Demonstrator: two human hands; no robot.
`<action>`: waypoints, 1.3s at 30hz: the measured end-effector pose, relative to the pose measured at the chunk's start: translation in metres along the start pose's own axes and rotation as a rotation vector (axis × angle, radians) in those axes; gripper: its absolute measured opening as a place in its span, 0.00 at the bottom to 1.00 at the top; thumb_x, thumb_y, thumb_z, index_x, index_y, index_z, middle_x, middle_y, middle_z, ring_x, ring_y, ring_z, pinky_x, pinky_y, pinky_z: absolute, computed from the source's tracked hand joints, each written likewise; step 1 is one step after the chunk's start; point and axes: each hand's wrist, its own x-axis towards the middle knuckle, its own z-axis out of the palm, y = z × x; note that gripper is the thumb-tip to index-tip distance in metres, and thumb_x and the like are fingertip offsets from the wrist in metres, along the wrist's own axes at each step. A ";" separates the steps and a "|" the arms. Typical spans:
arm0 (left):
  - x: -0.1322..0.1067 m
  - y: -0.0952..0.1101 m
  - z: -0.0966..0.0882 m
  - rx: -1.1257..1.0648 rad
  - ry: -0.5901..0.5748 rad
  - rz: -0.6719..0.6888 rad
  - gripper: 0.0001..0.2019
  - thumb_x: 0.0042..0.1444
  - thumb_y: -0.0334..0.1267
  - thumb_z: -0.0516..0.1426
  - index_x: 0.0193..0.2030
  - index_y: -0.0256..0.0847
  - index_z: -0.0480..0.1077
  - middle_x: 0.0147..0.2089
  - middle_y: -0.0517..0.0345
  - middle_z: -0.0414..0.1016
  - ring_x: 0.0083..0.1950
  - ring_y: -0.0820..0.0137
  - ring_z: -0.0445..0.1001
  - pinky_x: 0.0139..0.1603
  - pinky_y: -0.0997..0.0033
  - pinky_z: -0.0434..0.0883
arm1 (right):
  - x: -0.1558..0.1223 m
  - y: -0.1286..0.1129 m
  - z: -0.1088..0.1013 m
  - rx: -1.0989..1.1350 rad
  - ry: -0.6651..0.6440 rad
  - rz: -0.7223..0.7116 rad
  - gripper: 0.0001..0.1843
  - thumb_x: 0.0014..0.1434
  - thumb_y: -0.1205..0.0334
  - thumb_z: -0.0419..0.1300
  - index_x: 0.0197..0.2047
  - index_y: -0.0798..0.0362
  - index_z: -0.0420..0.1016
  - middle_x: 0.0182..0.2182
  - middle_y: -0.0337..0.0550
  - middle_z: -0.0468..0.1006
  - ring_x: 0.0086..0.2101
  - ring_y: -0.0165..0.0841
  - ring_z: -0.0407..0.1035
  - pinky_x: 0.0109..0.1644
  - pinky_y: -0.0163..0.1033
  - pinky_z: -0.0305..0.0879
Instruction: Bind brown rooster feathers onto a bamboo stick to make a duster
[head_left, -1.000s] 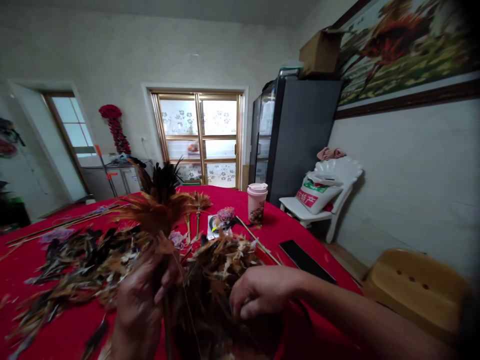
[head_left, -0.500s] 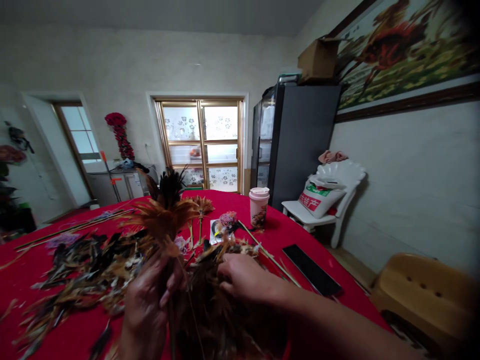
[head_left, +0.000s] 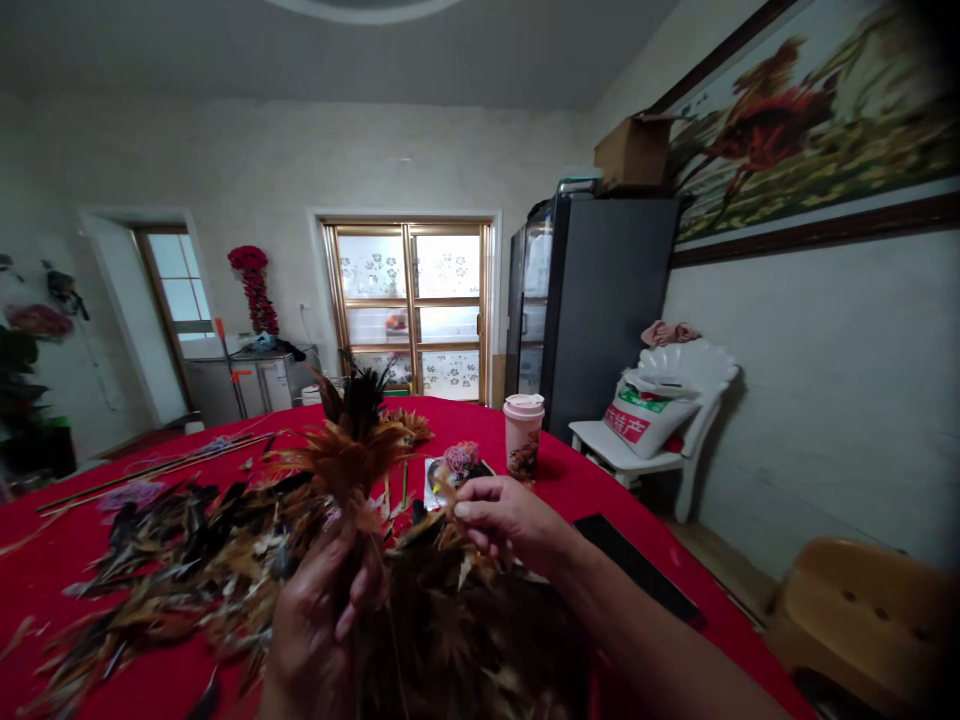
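My left hand (head_left: 319, 600) is closed around the base of a feather duster (head_left: 349, 440), its brown and black feathers fanning upward. A thin thread (head_left: 394, 640) hangs from the binding beside my fingers. My right hand (head_left: 506, 515) pinches a small light-brown feather (head_left: 446, 490) between thumb and fingertips. Below it lies a large heap of brown feathers (head_left: 465, 620) in a container whose rim is mostly hidden. Loose black and brown feathers (head_left: 195, 560) are spread over the red tablecloth (head_left: 45, 600) to the left.
A pink lidded cup (head_left: 523, 435) stands beyond my right hand, with a ball of pink thread (head_left: 460, 458) left of it. A black phone (head_left: 637, 565) lies at right. Thin sticks (head_left: 150, 475) rest at far left. A white chair (head_left: 675, 430) holds a printed sack (head_left: 649, 415).
My right hand has risen from the feather heap with a small feather in its fingertips. My left hand still holds the duster. The view has tilted slightly upward.
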 end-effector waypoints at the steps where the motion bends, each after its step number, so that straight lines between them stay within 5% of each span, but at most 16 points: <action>1: 0.000 -0.002 0.000 -0.003 -0.016 0.001 0.12 0.43 0.40 0.63 0.22 0.36 0.67 0.13 0.66 0.60 0.13 0.83 0.53 0.12 0.85 0.48 | 0.001 0.000 0.002 0.040 -0.016 0.012 0.14 0.46 0.56 0.63 0.28 0.58 0.67 0.15 0.33 0.68 0.13 0.21 0.57 0.18 0.26 0.49; 5: 0.002 -0.011 -0.001 0.013 -0.055 -0.036 0.16 0.48 0.42 0.61 0.17 0.35 0.65 0.12 0.65 0.61 0.12 0.85 0.53 0.14 0.84 0.53 | 0.002 -0.001 0.014 0.091 -0.022 0.014 0.17 0.44 0.56 0.65 0.31 0.59 0.67 0.20 0.40 0.75 0.17 0.25 0.67 0.19 0.26 0.53; 12: 0.005 -0.027 0.003 -0.074 -0.107 -0.151 0.13 0.49 0.41 0.59 0.20 0.36 0.67 0.11 0.68 0.58 0.10 0.84 0.49 0.16 0.81 0.59 | -0.004 -0.016 0.026 -0.061 0.061 -0.145 0.14 0.51 0.55 0.59 0.36 0.56 0.66 0.23 0.39 0.76 0.21 0.28 0.69 0.25 0.30 0.60; 17: 0.006 -0.038 0.002 -0.071 -0.114 -0.224 0.13 0.54 0.42 0.55 0.24 0.36 0.69 0.11 0.67 0.60 0.09 0.85 0.48 0.15 0.82 0.59 | -0.014 -0.024 0.021 -0.267 -0.077 -0.211 0.06 0.55 0.61 0.57 0.33 0.56 0.71 0.24 0.39 0.76 0.26 0.28 0.69 0.30 0.31 0.63; 27: -0.008 -0.048 0.010 -0.033 -0.184 -0.276 0.13 0.55 0.42 0.54 0.23 0.37 0.66 0.12 0.68 0.59 0.10 0.84 0.45 0.17 0.80 0.59 | -0.006 -0.015 0.015 -0.872 -0.067 -0.537 0.07 0.56 0.69 0.57 0.31 0.56 0.75 0.27 0.39 0.74 0.30 0.27 0.66 0.35 0.30 0.58; 39: -0.006 -0.049 0.011 -0.026 -0.207 -0.292 0.14 0.57 0.41 0.52 0.24 0.37 0.68 0.12 0.68 0.58 0.11 0.84 0.42 0.16 0.81 0.58 | -0.005 -0.013 0.024 -1.013 0.005 -0.458 0.12 0.54 0.71 0.55 0.21 0.56 0.61 0.20 0.34 0.65 0.23 0.24 0.56 0.28 0.29 0.49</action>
